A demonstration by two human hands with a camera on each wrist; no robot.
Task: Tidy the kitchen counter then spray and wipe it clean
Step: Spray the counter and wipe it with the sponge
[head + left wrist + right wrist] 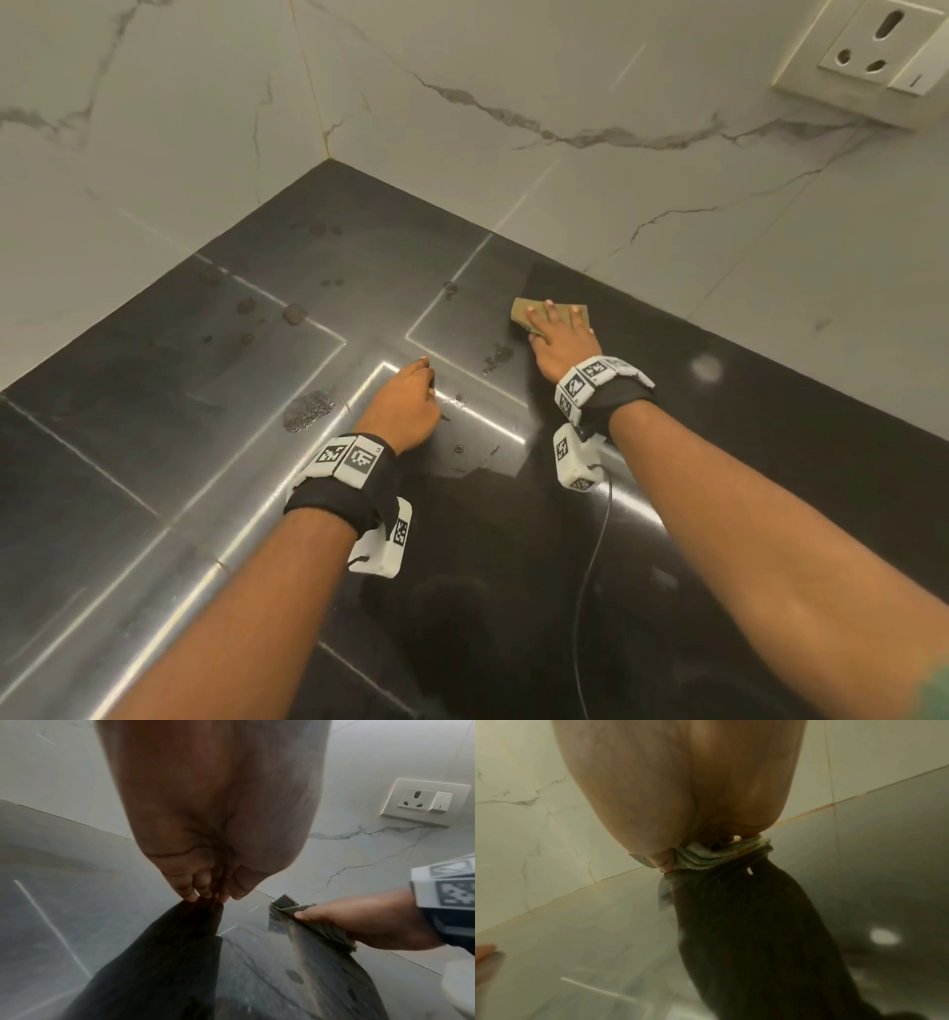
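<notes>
A black glossy counter (744, 462) fills a tiled corner. My right hand (560, 329) lies flat on a folded tan cloth (524, 311) near the back wall, fingers spread straight and pressing it down. From the left wrist view, the right hand's (347, 921) thumb lies on top of the cloth (285, 902). In the right wrist view the cloth's (706, 856) folded layers show under the palm. My left hand (411, 395) rests on the counter to the left of the cloth, holding nothing. Its fingertips (195, 896) touch the surface.
Wet patches and droplets dot the counter, a large one (308, 411) left of my left hand and smaller ones (295, 313) toward the corner. A wall socket (873, 46) sits at upper right. A thin cable (595, 539) hangs from my right wrist.
</notes>
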